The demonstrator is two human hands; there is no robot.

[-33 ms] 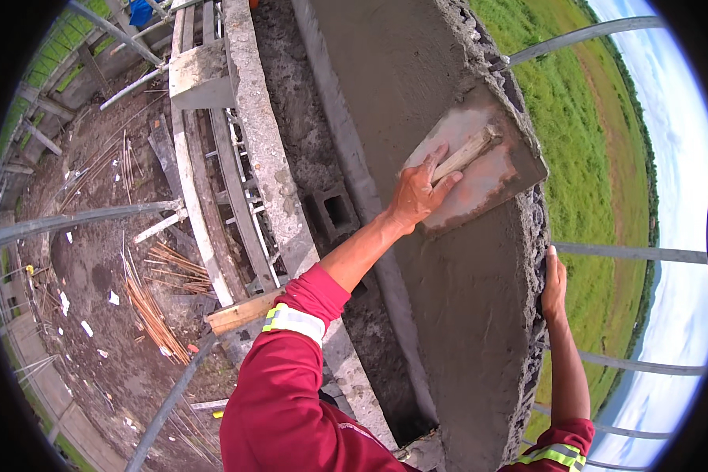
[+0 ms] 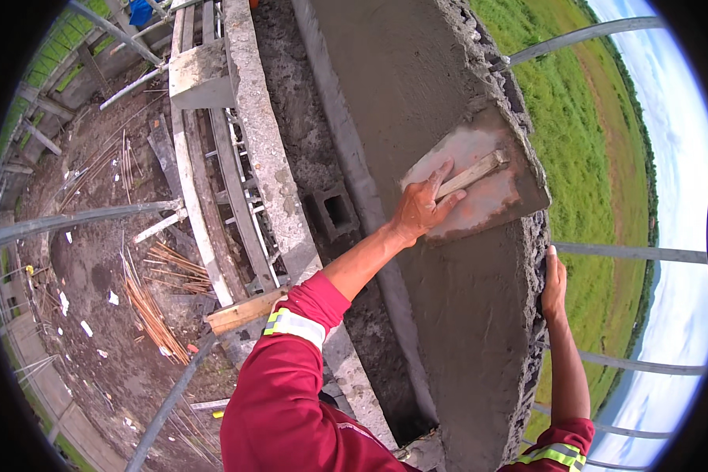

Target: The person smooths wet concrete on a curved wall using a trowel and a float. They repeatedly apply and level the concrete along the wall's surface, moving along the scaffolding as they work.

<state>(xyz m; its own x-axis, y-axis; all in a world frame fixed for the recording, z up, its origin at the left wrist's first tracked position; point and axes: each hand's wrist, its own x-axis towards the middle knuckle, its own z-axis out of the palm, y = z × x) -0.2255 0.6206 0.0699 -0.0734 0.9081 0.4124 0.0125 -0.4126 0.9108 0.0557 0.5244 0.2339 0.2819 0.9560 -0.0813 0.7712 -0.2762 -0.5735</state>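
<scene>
Spread fingers of my left hand [image 2: 421, 211] are wrapped round the wooden handle of a plastering float [image 2: 492, 208]. Its broad, thin, mortar-smeared plate lies flat on the wet grey mortar [image 2: 464, 315] coating the wall. One corner of the plate reaches past the wall's ragged outer edge [image 2: 536, 244]. Lower down that same edge, my right hand [image 2: 554, 287] rests against the rough side with its fingers stretched out and no tool in it. Some of its fingers are partly hidden by the edge.
Left of the mortared face runs a trench with a hollow concrete block [image 2: 337, 211] in it. Beyond lie a concrete beam [image 2: 279, 173], planks and metal tubes. Far below on the left, thin rods [image 2: 153, 307] lie on the dirt. Scaffold tubes [image 2: 629, 252] jut out over grass at right.
My left hand and the float have slid a little down the wall, toward me. My right hand stays in place on the edge.
</scene>
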